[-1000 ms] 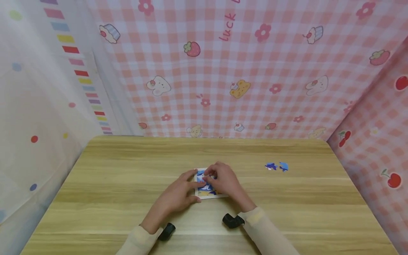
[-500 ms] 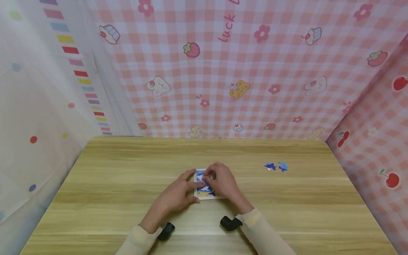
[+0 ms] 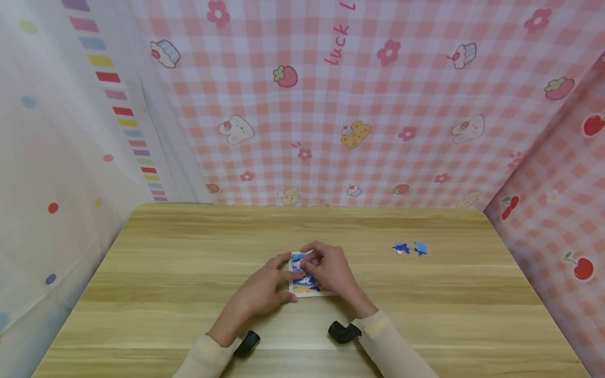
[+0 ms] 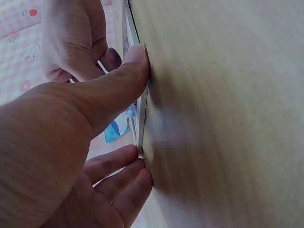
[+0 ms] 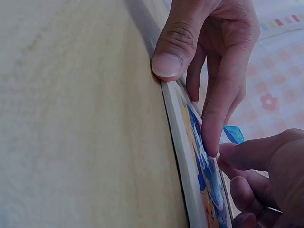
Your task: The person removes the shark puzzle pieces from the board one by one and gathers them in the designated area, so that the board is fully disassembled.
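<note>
A small jigsaw puzzle [image 3: 301, 283] with a blue and yellow sea picture lies in a white-rimmed tray [image 3: 291, 290]. My left hand [image 3: 262, 286] holds the tray's left side, thumb at the near edge and other fingers toward the far corner. Its index finger rests on the picture. Over the right part of the puzzle, my right hand [image 3: 331, 266] pinches a puzzle piece between thumb and index finger; a raised blue piece [image 5: 232, 134] shows by those fingertips in the right wrist view. The right hand hides much of the tray's right side.
Two loose blue puzzle pieces, one darker [image 3: 402, 248] and one lighter [image 3: 420, 248], lie on the wooden table [image 3: 189, 236] to the right of the tray. A pink checked cloth [image 3: 321, 105] hangs behind the table's far edge.
Both hands stay at the tray. My right index finger has straightened a little and shifted slightly; the loose pieces lie where they were.
</note>
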Demonstrator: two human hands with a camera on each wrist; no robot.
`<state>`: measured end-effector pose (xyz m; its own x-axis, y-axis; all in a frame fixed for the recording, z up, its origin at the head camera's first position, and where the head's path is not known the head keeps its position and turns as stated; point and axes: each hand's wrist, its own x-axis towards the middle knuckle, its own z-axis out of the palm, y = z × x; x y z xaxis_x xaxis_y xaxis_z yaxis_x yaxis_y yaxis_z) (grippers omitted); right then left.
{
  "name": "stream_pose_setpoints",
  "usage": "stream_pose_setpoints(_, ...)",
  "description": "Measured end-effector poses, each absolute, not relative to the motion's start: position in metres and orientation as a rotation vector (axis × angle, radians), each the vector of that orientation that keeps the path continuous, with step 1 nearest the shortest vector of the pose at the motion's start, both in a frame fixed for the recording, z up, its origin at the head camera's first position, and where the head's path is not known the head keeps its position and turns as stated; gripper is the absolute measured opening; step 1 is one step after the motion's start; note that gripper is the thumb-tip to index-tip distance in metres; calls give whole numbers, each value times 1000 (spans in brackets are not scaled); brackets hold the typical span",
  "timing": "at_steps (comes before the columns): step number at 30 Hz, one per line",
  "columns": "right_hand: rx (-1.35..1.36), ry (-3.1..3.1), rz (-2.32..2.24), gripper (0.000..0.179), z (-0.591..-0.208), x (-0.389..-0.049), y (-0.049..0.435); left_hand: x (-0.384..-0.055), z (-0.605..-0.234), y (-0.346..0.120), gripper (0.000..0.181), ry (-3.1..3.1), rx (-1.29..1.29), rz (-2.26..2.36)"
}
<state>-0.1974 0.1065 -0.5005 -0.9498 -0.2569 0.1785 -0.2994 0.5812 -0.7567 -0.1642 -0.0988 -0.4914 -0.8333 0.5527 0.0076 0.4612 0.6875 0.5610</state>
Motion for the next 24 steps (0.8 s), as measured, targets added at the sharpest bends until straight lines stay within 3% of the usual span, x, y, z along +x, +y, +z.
stream_pose_setpoints(24, 356, -2757, 1425, 7, -491, -200, 160, -161, -486, -98, 51, 2715, 764, 832)
